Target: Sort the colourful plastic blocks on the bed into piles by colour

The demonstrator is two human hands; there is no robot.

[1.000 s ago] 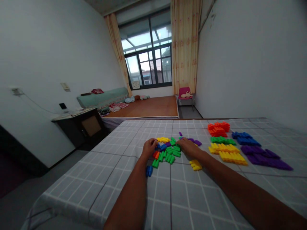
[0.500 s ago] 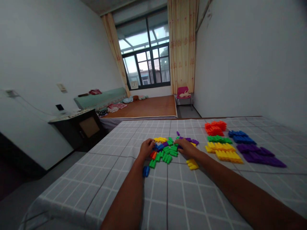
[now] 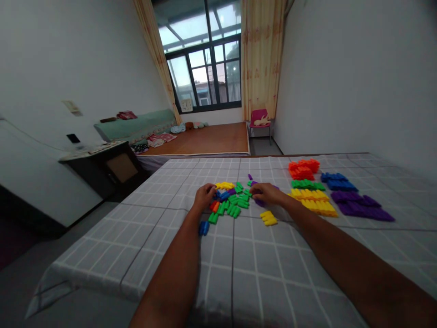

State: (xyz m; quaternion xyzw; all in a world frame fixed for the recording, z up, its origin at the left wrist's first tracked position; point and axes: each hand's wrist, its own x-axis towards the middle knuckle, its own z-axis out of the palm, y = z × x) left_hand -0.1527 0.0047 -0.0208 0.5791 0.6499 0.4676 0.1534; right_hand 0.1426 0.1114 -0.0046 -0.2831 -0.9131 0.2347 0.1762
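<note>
On the grey checked cloth lies a loose heap of small plastic building blocks, mostly green blocks (image 3: 233,210), with blue blocks (image 3: 224,196), a row of yellow blocks (image 3: 224,186) and an orange block (image 3: 216,207). My left hand (image 3: 205,197) is at the heap's left side, its fingers curled beside the blue pieces; what its fingertips hold is hidden. At the right side, my right hand (image 3: 268,194) bends its fingers down by green and purple blocks (image 3: 259,203). Whatever it pinches is too small to make out.
Sorted rows stand at the right: orange blocks (image 3: 303,169), green row (image 3: 307,184), yellow rows (image 3: 317,206), blue rows (image 3: 339,182), purple rows (image 3: 362,207). Nearer me lie joined yellow pieces (image 3: 268,218) and a blue pair (image 3: 204,228). Beyond the table (image 3: 164,255) is a bed (image 3: 218,139).
The camera view has tipped down and shifted slightly. My right hand has moved a little over the purple and yellow pieces beside it; my left hand stays by the blue blocks.
</note>
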